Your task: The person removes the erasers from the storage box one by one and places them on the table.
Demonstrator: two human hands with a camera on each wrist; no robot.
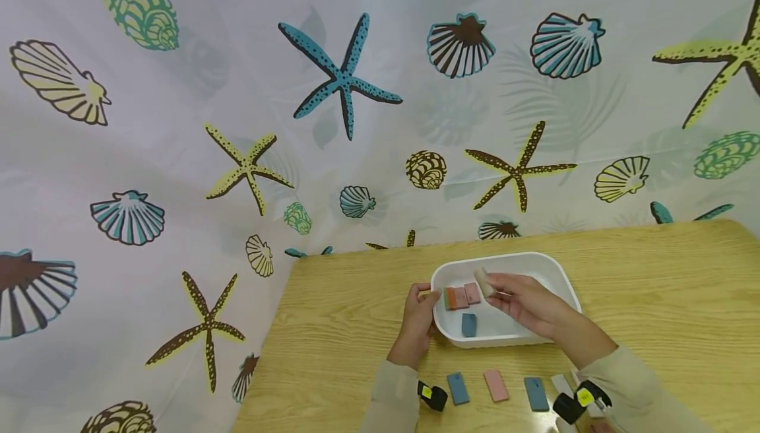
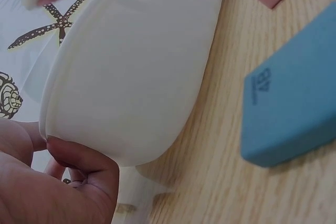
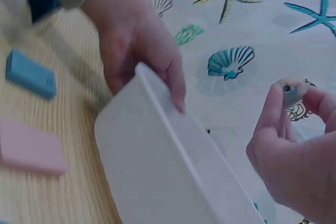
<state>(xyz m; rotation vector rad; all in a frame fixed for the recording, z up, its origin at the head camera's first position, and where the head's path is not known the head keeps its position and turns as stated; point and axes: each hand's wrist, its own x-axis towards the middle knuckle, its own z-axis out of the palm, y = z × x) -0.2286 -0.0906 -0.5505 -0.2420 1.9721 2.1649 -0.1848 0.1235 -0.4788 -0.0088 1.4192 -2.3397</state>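
Observation:
My left hand (image 1: 418,321) grips the left end of a white plastic tub (image 1: 505,341), thumb and fingers over its rim. Between thumb and fingers of my right hand (image 1: 528,304) is a small off-white block (image 1: 483,283), pinched above the inside of the tub. Its end, in the right wrist view, bears dark and blue marks (image 3: 287,88). Inside the tub's left part, a pink block (image 1: 472,293) lies beside another pink one, an orange block (image 1: 451,298) and a green edge. A blue block (image 1: 469,325) lies apart near the front wall.
On the wooden table (image 1: 332,327) before the tub lie a blue block (image 1: 458,388), a pink block (image 1: 495,385) and another blue block (image 1: 536,394). Several pale blocks (image 1: 561,385) are partly hidden by my right wrist. A shell-patterned cloth (image 1: 380,175) hangs behind the table.

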